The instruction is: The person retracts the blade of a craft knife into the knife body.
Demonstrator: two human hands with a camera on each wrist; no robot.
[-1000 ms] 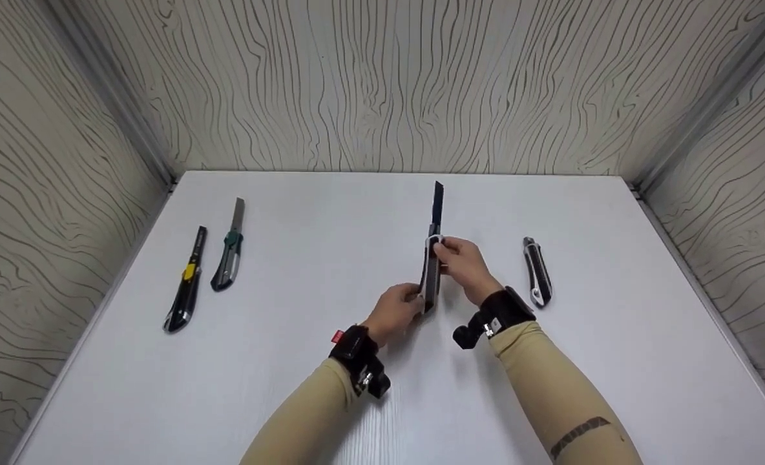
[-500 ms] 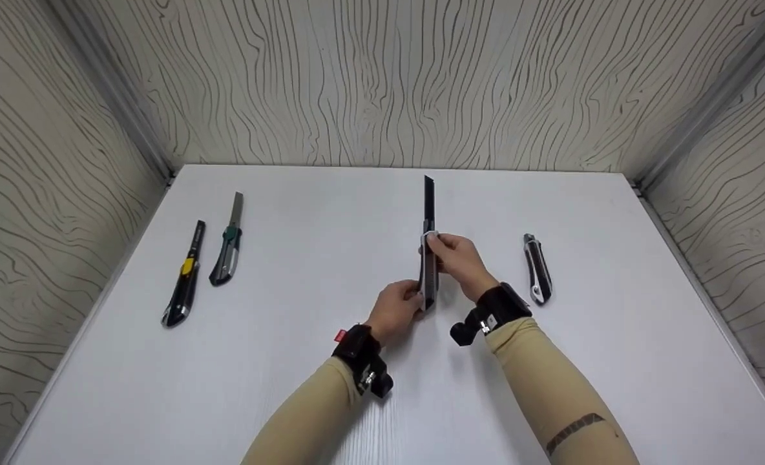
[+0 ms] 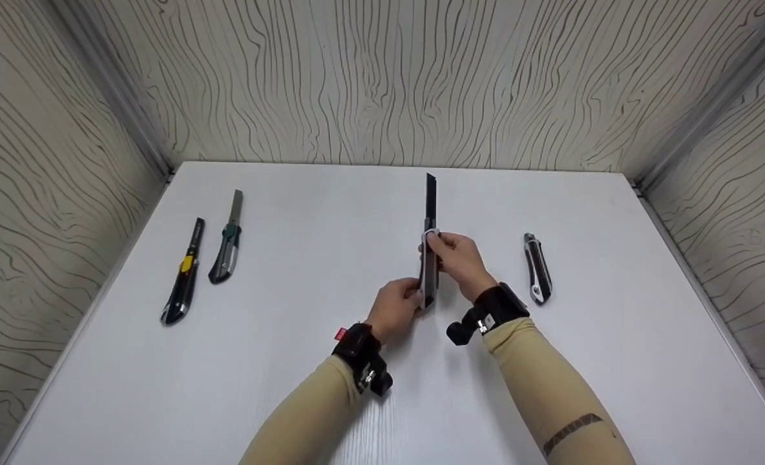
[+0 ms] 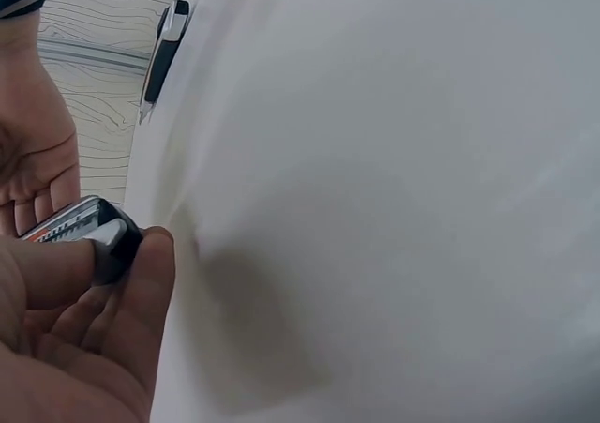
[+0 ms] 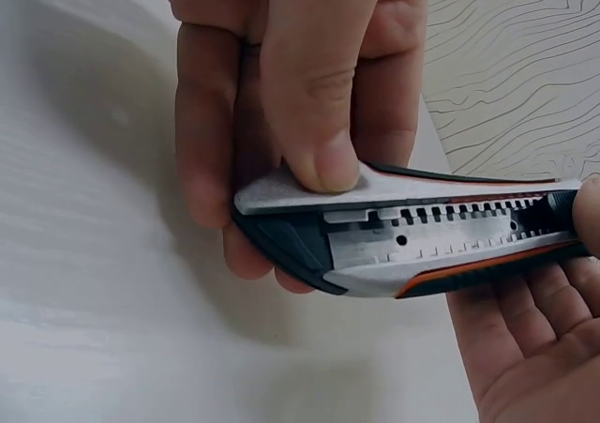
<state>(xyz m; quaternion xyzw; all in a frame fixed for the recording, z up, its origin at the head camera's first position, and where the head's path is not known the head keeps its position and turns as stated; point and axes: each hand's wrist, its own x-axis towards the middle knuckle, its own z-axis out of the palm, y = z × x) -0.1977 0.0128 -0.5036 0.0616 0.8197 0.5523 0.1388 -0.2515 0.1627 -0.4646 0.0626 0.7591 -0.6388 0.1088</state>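
Observation:
In the head view, a dark-and-light utility knife (image 3: 429,274) is raised over the table's middle, its long black blade extended and pointing away from me. The left hand (image 3: 392,310) pinches the butt end of the handle between thumb and fingers. Nearer the blade, the right hand (image 3: 463,265) holds the handle, thumb on its upper face. The right wrist view shows the handle (image 5: 366,278) close up, grey with orange edging and a toothed slot; the right thumb (image 5: 589,215) lies beside the black slider. The same butt end (image 4: 84,219) shows in the left wrist view.
On the white table (image 3: 331,245), a yellow-and-black utility knife (image 3: 182,281) and a green-and-grey one (image 3: 227,252) lie at left with blades out. A dark-and-white utility knife (image 3: 537,271) lies at right. Wood-patterned panels (image 3: 382,84) enclose the table's back and sides.
The held knife has swung slightly left from its earlier tilt, with both hands keeping hold of it. The head view has shifted a little. The blade looks equally far out.

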